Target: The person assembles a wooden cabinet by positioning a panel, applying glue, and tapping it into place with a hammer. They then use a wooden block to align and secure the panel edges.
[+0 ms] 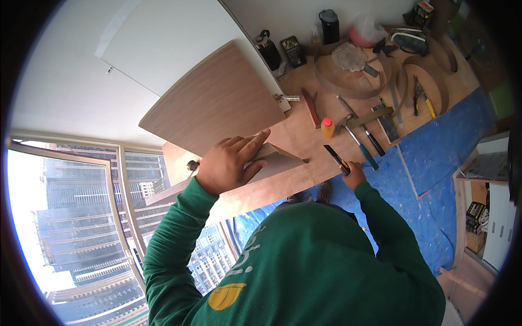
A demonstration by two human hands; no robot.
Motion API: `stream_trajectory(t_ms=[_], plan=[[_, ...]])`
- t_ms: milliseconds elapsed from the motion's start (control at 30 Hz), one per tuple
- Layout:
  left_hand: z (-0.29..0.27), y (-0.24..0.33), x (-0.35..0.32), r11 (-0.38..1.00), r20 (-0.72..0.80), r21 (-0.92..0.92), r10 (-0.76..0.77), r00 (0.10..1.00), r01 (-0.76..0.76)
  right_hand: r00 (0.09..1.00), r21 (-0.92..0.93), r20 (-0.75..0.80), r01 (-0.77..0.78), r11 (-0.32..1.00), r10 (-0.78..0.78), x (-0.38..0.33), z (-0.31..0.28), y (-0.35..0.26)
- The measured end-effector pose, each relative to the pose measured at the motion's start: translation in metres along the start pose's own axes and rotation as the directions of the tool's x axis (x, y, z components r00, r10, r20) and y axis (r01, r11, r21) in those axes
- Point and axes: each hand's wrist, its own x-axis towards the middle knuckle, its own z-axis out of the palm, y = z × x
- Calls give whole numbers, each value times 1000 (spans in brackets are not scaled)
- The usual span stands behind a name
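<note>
My left hand [227, 164] grips the upper edge of a narrow wood-faced panel [276, 163], thumb on the near side and fingers across the top. The panel stands on edge on a plywood worktop [244, 198]; its left part passes behind my hand and sleeve. In my right hand [355, 175] is a utility knife [337, 159], its dark blade pointing up and left. Knife and panel are apart, with the knife right of the panel's end, by the worktop's front edge. A larger wood-grain board [217, 98] leans at the back, behind my left hand.
Right of the knife lie a hammer [360, 142], a red-capped bottle [327, 127], a dark flat block [387, 126] and yellow-handled pliers [423, 98]. Coiled edging strips [353, 92] and flasks [329, 26] stand farther back. Blue sheeting [429, 157] covers the floor; a window [70, 206] is at left.
</note>
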Motion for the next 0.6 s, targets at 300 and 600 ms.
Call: stream_trajectory(t_ms=[300, 600], plan=[[4, 30, -16, 937, 178, -331, -54, 982, 112, 980, -470, 107, 201, 859, -170, 44, 19, -34], [22, 66, -45, 894, 118, -446, 0, 993, 53, 955, -452, 154, 295, 842, -253, 52, 15, -34]])
